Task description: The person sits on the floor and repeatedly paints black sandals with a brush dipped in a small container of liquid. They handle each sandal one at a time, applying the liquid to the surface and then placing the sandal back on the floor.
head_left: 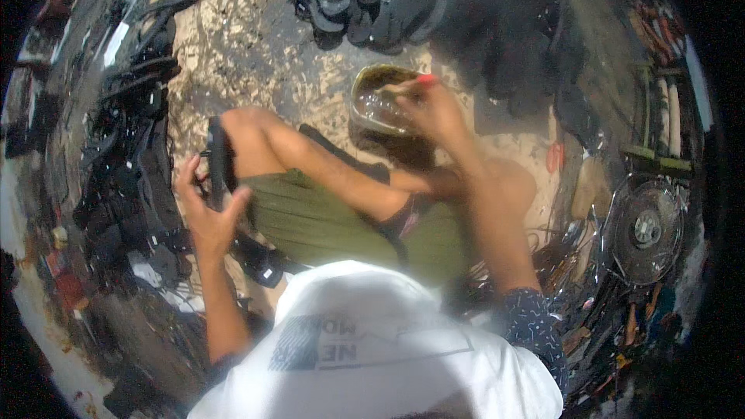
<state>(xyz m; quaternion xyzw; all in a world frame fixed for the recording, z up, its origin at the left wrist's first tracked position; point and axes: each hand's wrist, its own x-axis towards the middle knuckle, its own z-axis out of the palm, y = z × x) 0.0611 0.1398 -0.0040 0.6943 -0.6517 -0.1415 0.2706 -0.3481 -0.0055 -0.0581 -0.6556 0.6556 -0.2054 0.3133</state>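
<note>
My left hand (208, 203) grips a black sandal (220, 157) held upright on edge against my left knee. My right hand (431, 111) reaches forward over a round metal tin (372, 106) with dark glossy contents on the floor, holding a thin tool with a red tip (426, 79) at the tin's far rim. I sit on the floor in green shorts (326, 217) and a white shirt, legs crossed.
Piles of black sandals and straps lie at the left (128, 140) and at the back (365, 0). A small fan (646, 226) and scattered tools sit at the right. The floor is pale, speckled board (256, 54).
</note>
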